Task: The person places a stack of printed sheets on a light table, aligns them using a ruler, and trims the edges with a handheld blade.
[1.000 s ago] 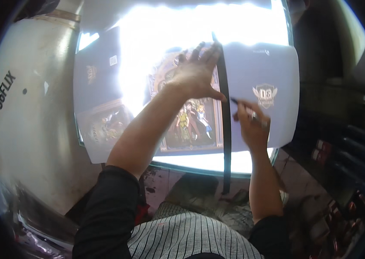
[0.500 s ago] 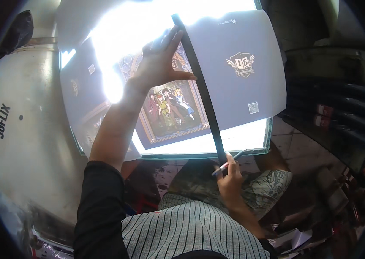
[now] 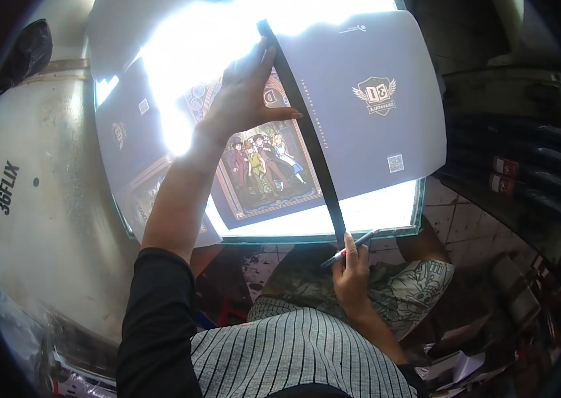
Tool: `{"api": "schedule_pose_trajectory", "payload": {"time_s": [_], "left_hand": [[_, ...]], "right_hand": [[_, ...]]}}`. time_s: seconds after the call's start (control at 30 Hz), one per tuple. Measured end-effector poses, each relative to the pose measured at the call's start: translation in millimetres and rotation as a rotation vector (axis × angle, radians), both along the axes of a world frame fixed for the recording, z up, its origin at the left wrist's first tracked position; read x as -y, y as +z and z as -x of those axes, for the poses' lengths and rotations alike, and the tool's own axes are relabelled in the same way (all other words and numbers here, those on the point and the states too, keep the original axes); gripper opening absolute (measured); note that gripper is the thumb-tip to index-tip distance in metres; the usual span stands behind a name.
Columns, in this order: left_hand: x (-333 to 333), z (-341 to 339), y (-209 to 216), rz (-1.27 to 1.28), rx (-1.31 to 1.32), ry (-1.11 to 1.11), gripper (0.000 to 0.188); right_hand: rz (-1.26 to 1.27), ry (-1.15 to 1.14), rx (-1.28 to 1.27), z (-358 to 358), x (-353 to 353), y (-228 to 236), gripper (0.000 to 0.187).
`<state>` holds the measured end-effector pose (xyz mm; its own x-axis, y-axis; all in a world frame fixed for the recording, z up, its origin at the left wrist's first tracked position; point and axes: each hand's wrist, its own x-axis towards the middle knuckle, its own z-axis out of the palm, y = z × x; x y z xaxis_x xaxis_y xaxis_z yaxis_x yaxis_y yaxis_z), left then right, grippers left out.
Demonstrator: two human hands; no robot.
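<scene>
A printed dark-blue sheet (image 3: 360, 146), with a crest and a framed picture of cartoon figures, lies on a brightly lit glass-topped light table (image 3: 386, 207). Across it, at a slant, runs a long black straightedge (image 3: 312, 142). My left hand (image 3: 247, 96) is spread over the sheet, its fingertips and thumb against the straightedge's left side. Just past the table's near edge, my right hand (image 3: 352, 268) is closed around the straightedge's near end. A slim pen-like tool (image 3: 366, 237) sits crosswise between its fingers; its exact kind is unclear.
Another printed sheet (image 3: 133, 142) lies at the left, partly under my left forearm. A pale metal surface (image 3: 48, 199) stretches along the left side, with a black bag (image 3: 27, 56) at its far end. Dark wrapped rolls (image 3: 532, 159) stand at the right.
The straightedge has shifted slightly left against the sheet, and a column of small lettering now shows beside it. My hands keep the same hold. The whole view has shifted a little.
</scene>
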<state>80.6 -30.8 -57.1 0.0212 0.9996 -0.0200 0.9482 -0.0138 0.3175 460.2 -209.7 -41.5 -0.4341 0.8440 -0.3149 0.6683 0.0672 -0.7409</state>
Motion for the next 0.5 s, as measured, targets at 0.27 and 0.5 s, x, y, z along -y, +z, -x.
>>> {"api": "schedule_pose_trajectory", "payload": {"time_s": [0.27,0.5], "left_hand": [[-1.2,2.0,0.9,-0.055,-0.012,-0.004,0.133],[0.9,5.7,1.0,0.084,-0.025,0.036,0.136]], "right_hand": [[-0.098,0.018,0.012,1.6,-2.5,-4.1,0.062],[-0.041,0.014,0.022,5.6,-2.5,-3.7,0.060]]}}
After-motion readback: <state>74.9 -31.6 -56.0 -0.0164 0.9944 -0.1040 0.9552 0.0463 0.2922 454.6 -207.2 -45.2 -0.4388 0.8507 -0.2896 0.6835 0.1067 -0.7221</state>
